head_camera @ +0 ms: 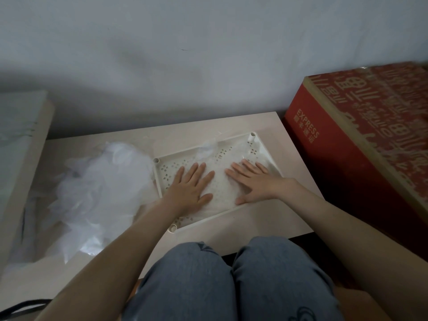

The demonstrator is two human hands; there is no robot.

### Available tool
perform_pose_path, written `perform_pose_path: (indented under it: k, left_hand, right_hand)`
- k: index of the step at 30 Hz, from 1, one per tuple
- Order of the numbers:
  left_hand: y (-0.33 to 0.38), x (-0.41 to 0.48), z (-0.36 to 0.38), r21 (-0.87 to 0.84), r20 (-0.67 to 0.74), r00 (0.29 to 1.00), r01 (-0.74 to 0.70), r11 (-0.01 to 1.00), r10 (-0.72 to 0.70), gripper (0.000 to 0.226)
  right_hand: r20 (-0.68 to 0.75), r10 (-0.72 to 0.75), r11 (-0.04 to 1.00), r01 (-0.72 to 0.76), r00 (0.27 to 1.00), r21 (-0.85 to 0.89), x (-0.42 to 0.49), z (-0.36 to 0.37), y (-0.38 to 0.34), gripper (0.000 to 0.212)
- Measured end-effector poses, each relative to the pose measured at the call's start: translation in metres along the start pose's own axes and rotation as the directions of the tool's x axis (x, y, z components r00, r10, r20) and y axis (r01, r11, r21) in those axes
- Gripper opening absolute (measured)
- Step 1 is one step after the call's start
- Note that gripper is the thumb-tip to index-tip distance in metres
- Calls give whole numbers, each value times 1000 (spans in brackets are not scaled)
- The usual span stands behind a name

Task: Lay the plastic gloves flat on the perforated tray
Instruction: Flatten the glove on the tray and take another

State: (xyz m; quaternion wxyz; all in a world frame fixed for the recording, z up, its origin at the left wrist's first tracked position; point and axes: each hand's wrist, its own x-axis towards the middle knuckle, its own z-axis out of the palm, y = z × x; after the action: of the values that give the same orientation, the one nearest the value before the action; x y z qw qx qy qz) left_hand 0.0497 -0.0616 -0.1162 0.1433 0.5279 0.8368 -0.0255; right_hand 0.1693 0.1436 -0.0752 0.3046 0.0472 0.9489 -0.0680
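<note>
On pale table, perforated tray, grey wall

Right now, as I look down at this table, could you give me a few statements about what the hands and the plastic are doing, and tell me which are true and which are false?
1. Both the left hand and the right hand lie flat, fingers straight, on the plastic glove in the perforated tray. True.
2. The loose heap of gloves lies right of the tray. False: it lies left of it, on the table.
3. A red box stands right of the table. True.
4. The left hand is lifting a glove from the heap. False: it presses flat inside the tray.
</note>
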Motion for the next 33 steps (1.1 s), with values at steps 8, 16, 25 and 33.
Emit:
perform_pose_path:
  k: [8,16,25,33]
  left_hand:
    - [-2,-4,-5,9,19,1000,-7,1000,7,101]
    - [-5,-41,-44,-135,-347,840,395,909,-417,59]
    - [-60,-102,-44,-176,25,718,688,704,-695,24]
    - [-78,-116,-50,-196,-80,760,622,758,-645,46]
  right_hand:
    - [-21,1,1000,-2,1000,-13,-1,0,-3,93]
    - [-275,14,963,62,961,264,2,-40,-35,62]
    - [-130,-197,960,218,972,175,21,-75,-122,62]
    - [-154,-224,938,255,962,233,23,-93,-147,59]
